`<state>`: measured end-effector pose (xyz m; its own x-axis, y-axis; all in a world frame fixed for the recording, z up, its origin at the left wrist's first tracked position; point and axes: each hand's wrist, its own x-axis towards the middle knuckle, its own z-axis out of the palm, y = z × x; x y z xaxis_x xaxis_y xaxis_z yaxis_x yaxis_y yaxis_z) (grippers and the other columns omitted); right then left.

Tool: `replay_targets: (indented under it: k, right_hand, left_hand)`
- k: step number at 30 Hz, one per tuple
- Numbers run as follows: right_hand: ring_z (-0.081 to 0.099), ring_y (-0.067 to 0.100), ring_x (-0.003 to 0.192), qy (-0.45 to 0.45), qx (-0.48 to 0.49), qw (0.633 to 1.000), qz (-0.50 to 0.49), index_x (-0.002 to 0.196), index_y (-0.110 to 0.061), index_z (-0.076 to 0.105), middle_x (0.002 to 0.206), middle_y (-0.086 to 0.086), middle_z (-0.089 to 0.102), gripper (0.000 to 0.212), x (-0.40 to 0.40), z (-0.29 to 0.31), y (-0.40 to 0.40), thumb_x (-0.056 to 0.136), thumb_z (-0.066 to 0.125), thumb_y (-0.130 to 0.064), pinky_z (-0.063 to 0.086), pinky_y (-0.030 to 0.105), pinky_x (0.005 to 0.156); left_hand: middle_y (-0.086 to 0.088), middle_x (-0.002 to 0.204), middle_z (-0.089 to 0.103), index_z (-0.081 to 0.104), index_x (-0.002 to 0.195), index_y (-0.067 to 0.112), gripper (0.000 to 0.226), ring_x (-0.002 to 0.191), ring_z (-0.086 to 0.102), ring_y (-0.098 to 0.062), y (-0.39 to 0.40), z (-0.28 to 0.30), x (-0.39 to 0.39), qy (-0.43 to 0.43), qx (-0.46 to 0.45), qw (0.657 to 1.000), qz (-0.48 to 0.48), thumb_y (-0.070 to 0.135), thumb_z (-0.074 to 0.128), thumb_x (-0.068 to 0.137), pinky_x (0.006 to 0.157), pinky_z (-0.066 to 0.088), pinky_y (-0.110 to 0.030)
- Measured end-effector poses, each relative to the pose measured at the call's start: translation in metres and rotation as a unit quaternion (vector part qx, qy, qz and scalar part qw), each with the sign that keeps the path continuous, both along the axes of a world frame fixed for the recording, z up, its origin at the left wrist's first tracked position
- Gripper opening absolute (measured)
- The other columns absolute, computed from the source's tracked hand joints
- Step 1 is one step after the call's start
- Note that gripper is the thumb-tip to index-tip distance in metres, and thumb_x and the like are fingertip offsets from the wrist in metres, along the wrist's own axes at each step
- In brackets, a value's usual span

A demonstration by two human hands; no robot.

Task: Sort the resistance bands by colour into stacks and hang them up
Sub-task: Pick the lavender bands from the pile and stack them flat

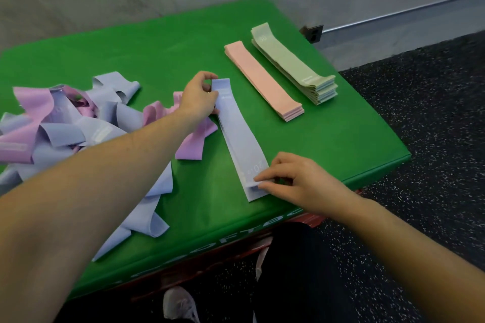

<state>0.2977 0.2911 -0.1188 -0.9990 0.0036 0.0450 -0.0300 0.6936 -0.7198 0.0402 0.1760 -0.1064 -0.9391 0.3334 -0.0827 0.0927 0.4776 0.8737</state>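
Note:
A flat stack of lavender-blue bands lies lengthwise in the middle of the green padded box. My left hand pinches the stack's far end, and my right hand pinches its near end against the box. To the right lie a neat salmon-pink stack and a taller pale green stack. At the left sits a tangled heap of lavender-blue and pink-purple bands. One loose pink-purple band lies just left of the blue stack, partly under my left wrist.
The green box ends close to my right hand at its near right edge; beyond it is dark speckled floor. A grey wall with a metal strip runs behind. My dark trousers and a light shoe show below.

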Motion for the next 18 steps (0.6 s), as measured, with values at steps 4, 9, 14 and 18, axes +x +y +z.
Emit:
replay_targets:
  k: [4, 9, 14, 18]
  right_hand:
    - [0.049, 0.008, 0.085, 0.057, 0.065, 0.996, 0.014, 0.109, -0.032, 0.077, 0.088, -0.015, 0.048, 0.032, 0.001, -0.013, -0.003, 0.091, 0.060, -0.051, 0.048, 0.031, 0.074]
    - [0.042, 0.010, 0.088, 0.151, 0.114, 0.982, 0.008, 0.110, -0.032, 0.076, 0.100, -0.009, 0.055, 0.028, 0.006, -0.028, 0.002, 0.094, 0.059, -0.048, 0.045, 0.034, 0.076]
    - [0.046, 0.013, 0.086, 0.174, 0.171, 0.969, 0.036, 0.109, -0.032, 0.077, 0.098, -0.008, 0.060, 0.028, 0.003, -0.033, 0.005, 0.096, 0.057, -0.046, 0.042, 0.033, 0.072]
    - [0.050, 0.012, 0.086, 0.136, 0.143, 0.979, 0.057, 0.112, -0.034, 0.075, 0.099, -0.010, 0.059, 0.031, 0.003, -0.034, 0.009, 0.093, 0.058, -0.051, 0.045, 0.036, 0.075]
  left_hand:
    - [0.002, 0.096, 0.059, 0.054, 0.128, 0.019, 0.034, 0.079, 0.064, -0.017, -0.004, -0.001, 0.000, 0.030, -0.015, 0.999, 0.003, 0.003, 0.055, 0.098, 0.060, 0.058, -0.027]
    - [0.002, 0.100, 0.061, 0.055, 0.126, 0.021, 0.032, 0.086, 0.065, -0.013, -0.005, -0.003, -0.001, 0.044, 0.002, 0.999, 0.008, 0.006, 0.057, 0.098, 0.070, 0.061, -0.031]
    - [0.002, 0.099, 0.062, 0.055, 0.125, 0.019, 0.030, 0.087, 0.066, -0.014, -0.007, -0.008, -0.006, 0.062, -0.007, 0.998, 0.007, 0.006, 0.057, 0.098, 0.065, 0.058, -0.025]
    - [0.000, 0.104, 0.063, 0.057, 0.122, 0.017, 0.027, 0.088, 0.065, -0.013, -0.008, -0.016, -0.009, 0.065, -0.028, 0.998, 0.000, 0.005, 0.057, 0.098, 0.066, 0.057, -0.025]
